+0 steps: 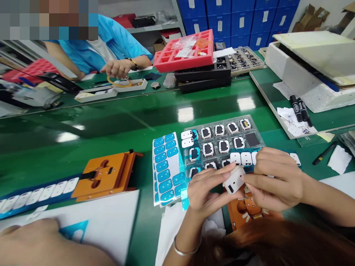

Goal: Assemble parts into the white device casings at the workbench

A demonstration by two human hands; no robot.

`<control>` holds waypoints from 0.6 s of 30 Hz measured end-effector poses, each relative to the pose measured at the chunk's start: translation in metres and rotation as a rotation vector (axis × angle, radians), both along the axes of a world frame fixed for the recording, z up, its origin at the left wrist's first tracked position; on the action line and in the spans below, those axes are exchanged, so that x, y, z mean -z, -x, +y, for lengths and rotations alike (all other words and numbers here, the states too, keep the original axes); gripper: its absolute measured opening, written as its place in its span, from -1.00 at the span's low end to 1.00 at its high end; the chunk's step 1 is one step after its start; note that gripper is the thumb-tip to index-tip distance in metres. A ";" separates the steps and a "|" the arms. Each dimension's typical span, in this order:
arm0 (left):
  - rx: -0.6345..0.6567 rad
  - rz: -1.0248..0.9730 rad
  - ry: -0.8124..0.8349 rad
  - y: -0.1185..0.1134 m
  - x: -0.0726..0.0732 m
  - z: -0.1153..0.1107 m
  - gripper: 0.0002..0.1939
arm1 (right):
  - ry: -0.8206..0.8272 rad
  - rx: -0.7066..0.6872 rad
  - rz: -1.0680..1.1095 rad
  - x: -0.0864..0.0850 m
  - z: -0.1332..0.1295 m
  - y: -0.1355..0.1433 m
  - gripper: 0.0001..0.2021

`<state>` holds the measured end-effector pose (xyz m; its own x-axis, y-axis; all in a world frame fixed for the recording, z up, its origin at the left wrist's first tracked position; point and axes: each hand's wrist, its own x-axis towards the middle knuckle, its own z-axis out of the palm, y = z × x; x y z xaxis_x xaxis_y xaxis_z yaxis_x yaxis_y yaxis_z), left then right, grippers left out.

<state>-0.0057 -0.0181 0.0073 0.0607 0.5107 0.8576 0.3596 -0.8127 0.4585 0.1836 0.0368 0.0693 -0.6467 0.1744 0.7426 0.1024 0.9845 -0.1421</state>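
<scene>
The step in hand looks like close fingertip work on the small white piece (234,181), and to do it well we want a light, even hold. We do best to grip it by its sides, so that the flat face with its dark holes and dark slot stays free of pressure and smudges. One hand should act as the steady support while the other makes small, slow movements at the edge; a hard squeeze could let the tilted piece slip. Working low over the orange fixture (235,210) seems wise, since a drop would then be short, and we should mind the clear tray (229,137) of framed parts just beyond.

Our left hand (204,189) is partly open, its fingers reaching along the top of the piece and its thumb below, gripping it from the left. Our right hand (274,179) is more tightly curled, with fingertips closed on the right edge; what the tips do on the hidden side we cannot tell. The piece sits between both hands, raised above the tabletop (146,218), in front of the tray and to the right of the sheet of blue stickers (164,170).
</scene>
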 end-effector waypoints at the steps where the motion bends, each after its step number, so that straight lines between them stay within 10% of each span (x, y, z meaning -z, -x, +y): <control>1: -0.001 0.001 0.001 0.000 0.000 0.000 -0.43 | 0.010 -0.002 -0.003 0.000 0.000 0.000 -0.86; 18: -0.011 -0.013 0.008 0.000 -0.004 0.000 -0.48 | 0.041 -0.081 -0.040 0.003 -0.003 0.000 -0.87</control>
<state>-0.0056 -0.0182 0.0111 0.0442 0.5177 0.8544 0.3624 -0.8053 0.4692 0.1834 0.0338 0.0665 -0.6887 0.1498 0.7094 0.0291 0.9834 -0.1793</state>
